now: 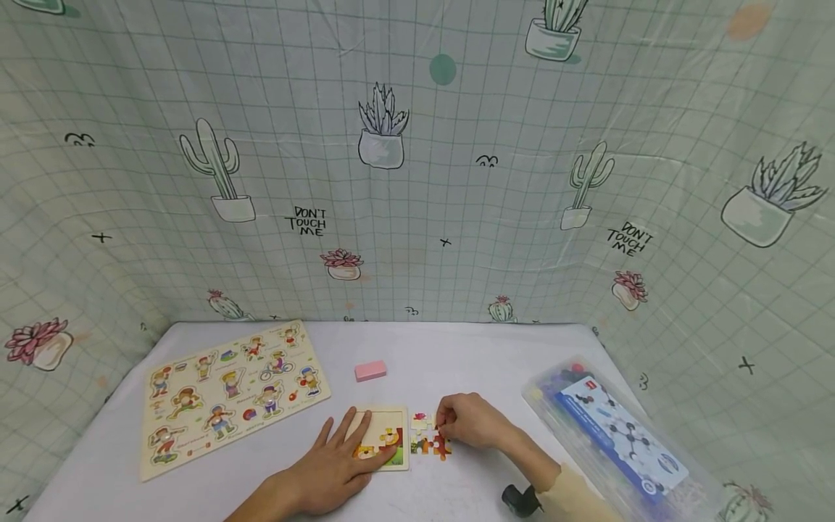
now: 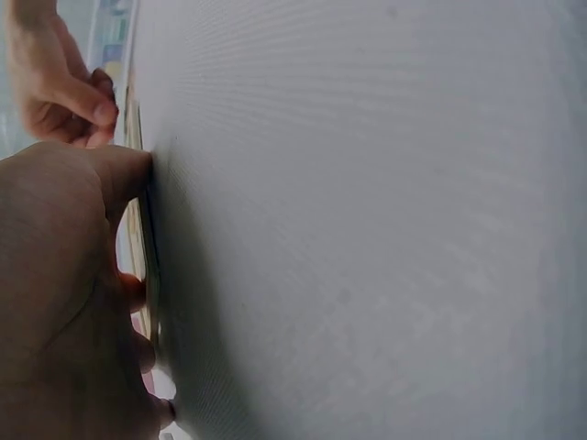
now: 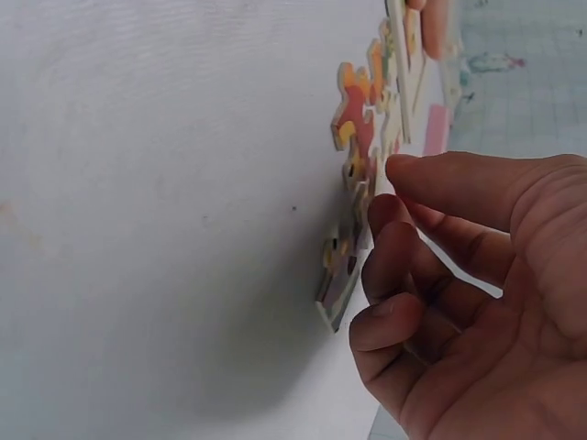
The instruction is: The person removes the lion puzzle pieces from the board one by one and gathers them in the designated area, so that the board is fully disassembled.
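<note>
My left hand (image 1: 335, 467) lies with spread fingers across a wooden puzzle tray (image 1: 406, 464), which holds some pieces with animal pictures. In the left wrist view the thumb of that hand (image 2: 64, 275) rests along the tray's edge. Just right of the tray, loose puzzle pieces (image 1: 424, 444) lie close together. My right hand (image 1: 472, 422) is over their right side, fingers curled, thumb and fingertips pinching at a piece that they mostly hide. In the right wrist view, colourful pieces (image 3: 353, 115) lie beside the fingertips of the right hand (image 3: 468, 275), and another piece (image 3: 337, 284) is below them.
A large wooden board with sports figures (image 1: 228, 391) lies at the left. Behind the tray is a pink block (image 1: 370, 371). A clear plastic case with a blue label (image 1: 626, 435) stands at the right, and a black object (image 1: 520, 500) is near the right forearm.
</note>
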`<state>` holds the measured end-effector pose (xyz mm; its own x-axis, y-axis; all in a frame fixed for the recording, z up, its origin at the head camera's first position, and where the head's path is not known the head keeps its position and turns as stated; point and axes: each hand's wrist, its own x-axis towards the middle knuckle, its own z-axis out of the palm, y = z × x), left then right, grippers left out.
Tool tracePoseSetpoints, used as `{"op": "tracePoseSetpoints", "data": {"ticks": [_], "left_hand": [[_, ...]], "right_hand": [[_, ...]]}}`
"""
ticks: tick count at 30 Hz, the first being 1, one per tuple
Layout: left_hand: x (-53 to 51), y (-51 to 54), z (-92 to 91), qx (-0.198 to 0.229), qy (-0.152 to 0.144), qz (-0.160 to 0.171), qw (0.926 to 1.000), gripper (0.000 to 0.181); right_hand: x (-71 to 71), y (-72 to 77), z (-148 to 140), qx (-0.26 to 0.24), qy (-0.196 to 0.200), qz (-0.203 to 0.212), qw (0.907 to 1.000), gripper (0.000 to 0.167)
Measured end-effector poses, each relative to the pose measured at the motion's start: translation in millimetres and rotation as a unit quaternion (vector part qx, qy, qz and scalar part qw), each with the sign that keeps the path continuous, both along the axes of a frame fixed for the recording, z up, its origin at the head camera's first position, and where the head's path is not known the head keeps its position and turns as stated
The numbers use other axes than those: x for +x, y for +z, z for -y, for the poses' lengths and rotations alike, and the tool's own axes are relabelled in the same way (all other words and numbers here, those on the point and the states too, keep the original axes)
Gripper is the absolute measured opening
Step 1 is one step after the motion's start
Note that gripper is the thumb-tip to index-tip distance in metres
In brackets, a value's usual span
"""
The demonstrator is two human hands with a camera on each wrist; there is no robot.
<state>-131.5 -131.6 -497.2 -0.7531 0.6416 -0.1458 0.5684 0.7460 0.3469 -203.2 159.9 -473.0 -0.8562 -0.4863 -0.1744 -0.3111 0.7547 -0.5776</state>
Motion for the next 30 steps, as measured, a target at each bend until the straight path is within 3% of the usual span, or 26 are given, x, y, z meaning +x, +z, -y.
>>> {"op": "tracePoseSetpoints", "data": {"ticks": [7, 12, 22, 30], "left_hand": [[1.7, 2.9, 0.1, 0.002, -0.003, -0.001, 1.0000, 0.048], [1.0, 2.8, -0.3, -0.004, 0.000, 0.003, 1.0000, 0.048], [0.1, 6.3, -1.6, -0.006, 0.005, 0.040, 0.9992, 0.050], [0.4, 4.8, -1.2, -0.015, 0.001, 0.034, 0.9993, 0.055]], "right_hand": [[-2.1, 6.9, 13.5, -0.017, 0.022, -0.028, 0.9992, 0.005], [-1.2, 4.6, 29.7, -0.033, 0.040, -0.027, 0.9983, 0.010], [2.4, -0.2, 60.3, 0.018, 0.094, -0.045, 0.9943, 0.021], [2.6, -3.3, 66.4, 0.022, 0.105, -0.051, 0.9929, 0.019]]}}
